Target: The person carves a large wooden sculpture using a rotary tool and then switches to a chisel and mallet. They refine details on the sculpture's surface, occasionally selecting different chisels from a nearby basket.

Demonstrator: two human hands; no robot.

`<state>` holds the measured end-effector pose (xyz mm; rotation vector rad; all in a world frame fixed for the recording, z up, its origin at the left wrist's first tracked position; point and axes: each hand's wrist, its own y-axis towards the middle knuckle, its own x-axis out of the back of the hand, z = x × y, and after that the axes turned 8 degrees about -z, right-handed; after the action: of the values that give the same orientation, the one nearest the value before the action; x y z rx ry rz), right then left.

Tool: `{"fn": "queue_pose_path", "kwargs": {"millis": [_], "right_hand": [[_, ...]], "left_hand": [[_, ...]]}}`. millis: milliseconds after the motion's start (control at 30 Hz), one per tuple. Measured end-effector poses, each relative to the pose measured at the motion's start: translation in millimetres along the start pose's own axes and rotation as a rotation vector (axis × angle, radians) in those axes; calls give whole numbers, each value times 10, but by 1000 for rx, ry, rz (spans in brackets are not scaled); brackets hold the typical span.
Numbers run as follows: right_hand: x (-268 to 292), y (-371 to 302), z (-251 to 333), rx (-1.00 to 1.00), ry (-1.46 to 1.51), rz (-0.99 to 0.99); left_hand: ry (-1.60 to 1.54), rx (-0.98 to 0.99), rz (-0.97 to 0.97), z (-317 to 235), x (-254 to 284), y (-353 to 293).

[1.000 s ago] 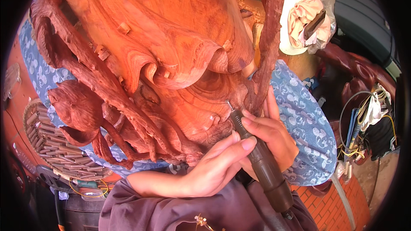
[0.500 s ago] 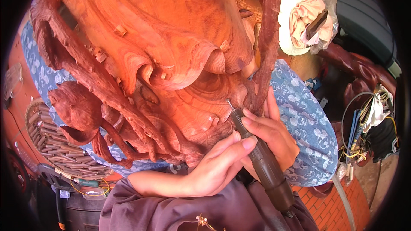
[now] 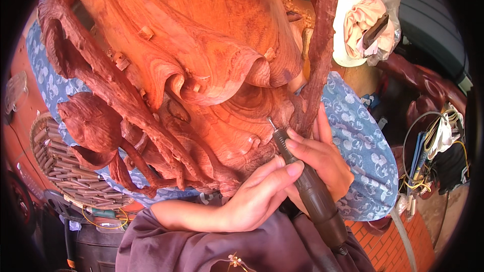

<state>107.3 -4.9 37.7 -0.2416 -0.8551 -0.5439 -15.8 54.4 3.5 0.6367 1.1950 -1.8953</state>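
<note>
A large reddish-brown wood carving (image 3: 201, 35) fills the upper middle, with flowing drapery folds, twisted stems and a bud-like knob (image 3: 93, 123) on its left. My right hand (image 3: 325, 163) wraps round a dark rotary carving handpiece (image 3: 317, 199), its fingers near the slim front end. From the left, my left hand (image 3: 262, 186) closes on the same tool, thumb lying along its top. The thin metal bit (image 3: 271, 122) points at the lower part of the carving, beneath a curled fold. Whether its tip touches the wood, I cannot tell.
Blue patterned cloth (image 3: 360, 146) lies under the carving. A round basket of short rods (image 3: 83, 171) stands at left. To the right are a pale hat (image 3: 348, 25), a dark carved wood piece (image 3: 428, 83) and tangled cords (image 3: 423, 171). Wood chips (image 3: 146, 32) rest on the folds.
The whole view has shifted very slightly. Both hands keep the same hold on the handpiece, and its bit stays near the same spot on the carving.
</note>
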Motion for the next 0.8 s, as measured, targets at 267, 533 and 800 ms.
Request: {"fn": "queue_pose_path", "kwargs": {"millis": [267,533,800], "right_hand": [[-76,-40,-18,-41,-33,-96],[-97,-29,-23,-39,-142,-99],[-20,-48,-22,5,-46,-11]], "left_hand": [[15,1,2,-12,-6,67],[-84,-34,-2,15,14,145],[-161,-30,127,49,73,41]]}}
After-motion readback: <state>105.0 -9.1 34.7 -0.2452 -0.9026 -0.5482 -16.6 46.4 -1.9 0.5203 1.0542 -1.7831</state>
